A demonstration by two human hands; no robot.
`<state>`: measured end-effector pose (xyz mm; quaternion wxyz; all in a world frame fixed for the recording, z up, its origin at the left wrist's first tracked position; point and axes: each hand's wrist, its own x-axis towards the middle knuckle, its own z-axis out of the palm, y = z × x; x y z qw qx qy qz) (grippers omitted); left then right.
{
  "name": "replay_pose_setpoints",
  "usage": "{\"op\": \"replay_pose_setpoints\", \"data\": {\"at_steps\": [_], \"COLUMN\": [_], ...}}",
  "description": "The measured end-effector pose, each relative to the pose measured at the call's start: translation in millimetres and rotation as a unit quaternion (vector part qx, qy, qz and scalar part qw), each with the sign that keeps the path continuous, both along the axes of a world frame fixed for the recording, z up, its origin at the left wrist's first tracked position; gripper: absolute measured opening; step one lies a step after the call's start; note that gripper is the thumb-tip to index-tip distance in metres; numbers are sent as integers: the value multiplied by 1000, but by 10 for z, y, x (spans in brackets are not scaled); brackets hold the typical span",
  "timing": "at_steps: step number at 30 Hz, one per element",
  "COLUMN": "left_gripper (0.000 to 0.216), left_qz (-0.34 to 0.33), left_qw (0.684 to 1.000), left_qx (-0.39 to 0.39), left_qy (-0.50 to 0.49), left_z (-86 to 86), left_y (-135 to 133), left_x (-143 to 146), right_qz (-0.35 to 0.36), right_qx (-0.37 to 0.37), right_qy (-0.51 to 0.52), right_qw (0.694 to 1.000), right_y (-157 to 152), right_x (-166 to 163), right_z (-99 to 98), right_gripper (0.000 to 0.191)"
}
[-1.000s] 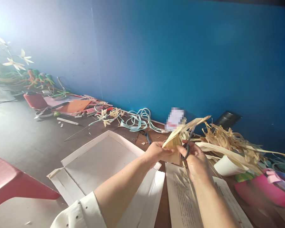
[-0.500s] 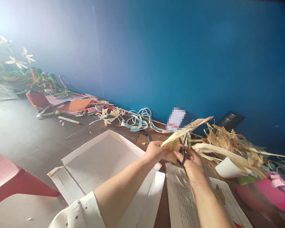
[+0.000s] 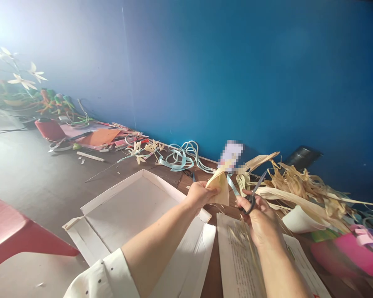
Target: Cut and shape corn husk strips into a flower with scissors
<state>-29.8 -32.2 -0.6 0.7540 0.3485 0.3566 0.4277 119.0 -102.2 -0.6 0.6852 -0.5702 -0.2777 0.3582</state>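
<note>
A pale dried corn husk piece (image 3: 221, 187) is pinched between the thumb and fingers of my left hand (image 3: 202, 195), its narrow end upward. To its right, my right hand (image 3: 261, 217) grips black-handled scissors (image 3: 258, 183) with their tip pointing up and to the right, apart from the husk. A heap of dried corn husks (image 3: 298, 182) lies beyond my right hand. Thin husk scraps (image 3: 240, 238) rest on a printed sheet (image 3: 233, 273) below the hands.
A shallow white box lid (image 3: 127, 211) lies left of the printed sheet. Along the blue wall are a light-blue cord (image 3: 186, 155), husk flowers (image 3: 138, 151) and orange paper (image 3: 99, 137). A white cup (image 3: 300, 220) lies tipped at right; a red stool (image 3: 9, 231) stands at left.
My right hand has drawn the scissors right and slightly down, away from the husk. My left hand has shifted slightly left with the husk piece, which now stands more upright.
</note>
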Motion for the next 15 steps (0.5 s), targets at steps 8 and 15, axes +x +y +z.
{"op": "replay_pose_setpoints", "data": {"at_steps": [8, 15], "left_gripper": [33, 39], "left_qz": [-11, -10], "left_qw": [999, 1000], "left_qx": [40, 18], "left_qy": [-4, 12], "left_z": [-23, -37], "left_y": [-27, -24], "left_x": [12, 20], "right_qz": [66, 21], "right_qx": [-18, -28], "right_qy": [2, -12], "right_qw": [998, 999], "right_y": [-31, -34], "right_x": [-136, -127], "right_z": [-26, 10], "right_gripper": [48, 44]}}
